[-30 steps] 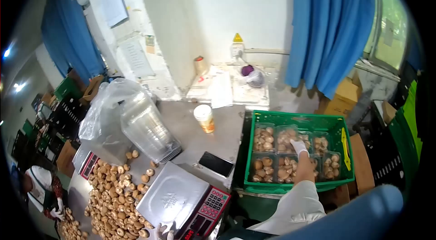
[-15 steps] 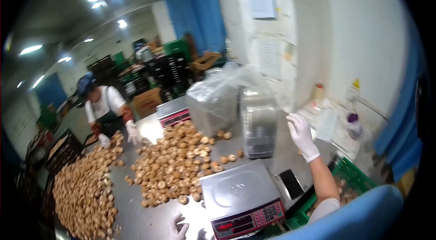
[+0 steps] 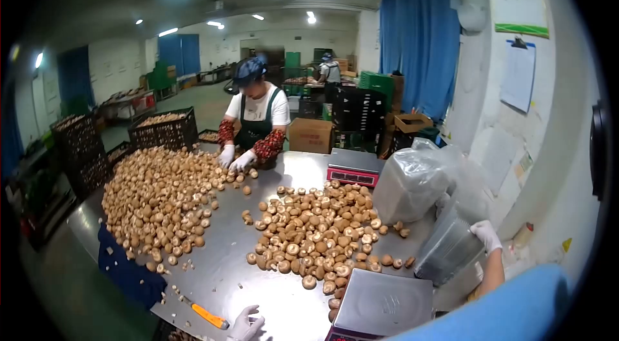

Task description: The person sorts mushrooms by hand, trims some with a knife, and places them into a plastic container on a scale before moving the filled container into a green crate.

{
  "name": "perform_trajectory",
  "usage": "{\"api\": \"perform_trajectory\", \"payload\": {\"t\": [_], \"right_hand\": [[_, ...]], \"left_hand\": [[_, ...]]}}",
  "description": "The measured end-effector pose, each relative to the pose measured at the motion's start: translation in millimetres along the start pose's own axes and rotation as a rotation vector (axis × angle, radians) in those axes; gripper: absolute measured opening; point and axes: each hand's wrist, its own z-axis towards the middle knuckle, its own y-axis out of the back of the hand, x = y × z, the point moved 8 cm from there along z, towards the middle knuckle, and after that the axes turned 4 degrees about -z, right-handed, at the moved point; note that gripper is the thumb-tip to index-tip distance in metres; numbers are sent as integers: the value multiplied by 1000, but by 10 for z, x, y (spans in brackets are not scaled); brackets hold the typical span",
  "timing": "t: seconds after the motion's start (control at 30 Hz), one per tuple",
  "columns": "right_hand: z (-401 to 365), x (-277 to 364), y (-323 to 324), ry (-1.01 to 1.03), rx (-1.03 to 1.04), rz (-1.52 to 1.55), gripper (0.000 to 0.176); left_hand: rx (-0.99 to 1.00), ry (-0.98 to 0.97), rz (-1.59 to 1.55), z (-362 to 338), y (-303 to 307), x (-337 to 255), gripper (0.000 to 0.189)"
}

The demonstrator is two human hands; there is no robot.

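My right hand [image 3: 487,236], in a white glove, reaches out to a stack of clear plastic trays [image 3: 451,247], its fingers curled onto the stack's right edge. How many trays the fingers take in is hidden. Low in the view, my left hand [image 3: 246,325], also gloved, hovers over the steel table [image 3: 213,296] with fingers apart and nothing in it. An orange utility knife [image 3: 209,316] lies just left of it. Between my hands stands a digital scale [image 3: 385,302] with a bare metal plate. Beyond it spreads a pile of brown mushrooms [image 3: 316,231].
A bigger mushroom heap [image 3: 161,193] covers the table's left, where a co-worker [image 3: 258,115] handles mushrooms with gloved hands. A second scale [image 3: 353,167] and a large plastic bag [image 3: 409,183] stand at the back. Dark cloth [image 3: 129,270] hangs over the left edge.
My view has swung left and levelled. My right hand has gone from open beside the tray stack to curled on its edge. The left hand remains low and open.
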Motion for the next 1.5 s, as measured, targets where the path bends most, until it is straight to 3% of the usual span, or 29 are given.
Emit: {"api": "perform_trajectory", "payload": {"t": [0.07, 0.13, 0.23, 0.27, 0.3, 0.37, 0.43, 0.6, 0.77, 0.87, 0.93, 0.97, 1.03, 1.1, 1.17, 1.23, 1.3, 1.37, 1.5], "right_hand": [[370, -666, -109, -80, 7, 17, 19], [389, -823, 308, 236, -635, 222, 15], [-710, 546, 425, 256, -749, 256, 12], [-1032, 872, 292, 452, -776, 172, 10], [-1364, 1170, 93, 440, -642, 146, 6], [-2005, 1531, -377, 662, -510, -26, 10], [-2637, 1415, -1014, 745, -302, -132, 16], [-3218, 1190, -1575, 673, -95, -260, 18], [-3434, 1501, -1559, 617, 47, -407, 21], [-3406, 1926, -1450, 526, 11, -333, 29], [-3343, 2098, -1562, 518, 24, -302, 30], [-3309, 2202, -1638, 523, 40, -264, 30], [-3186, 2437, -1815, 490, 92, -248, 28], [-3110, 2840, -2124, 670, 308, -241, 22], [-2985, 3031, -2306, 709, 362, -284, 20], [-2808, 3098, -2435, 746, 422, -331, 19], [-2558, 3076, -2565, 757, 489, -384, 21], [-2184, 3048, -2655, 731, 522, -460, 23], [-1163, 2717, -3096, 585, 507, -552, 31]], "left_hand": [[41, 6, 8, 28, -78, 44, 63], [107, -1, -57, 89, -187, 31, 64], [128, 12, -131, 188, -273, 154, 57], [117, -53, -67, 257, -259, 211, 56], [110, -115, -1, 290, -246, 258, 56], [118, -85, 33, 304, -241, 320, 55], [111, -151, 58, 397, -247, 320, 52], [25, -273, 137, 786, -166, 404, 47], [-103, -402, 164, 1115, 65, 172, 46], [-119, -339, 49, 1251, 164, 131, 46], [-68, -550, 370, 1407, 75, 267, 45], [-47, -551, 365, 1409, 60, 238, 45], [58, -701, 880, 1371, -172, 142, 44], [102, -718, 957, 1472, -153, 265, 40], [84, -682, 945, 1671, 61, 423, 30], [-60, -635, 874, 1785, 574, 465, 19], [-207, -444, 872, 1936, 1137, 658, 16], [-295, -264, 1017, 1963, 1565, 473, 14], [-515, -493, 945, 2352, 1711, 172, 18]]}}
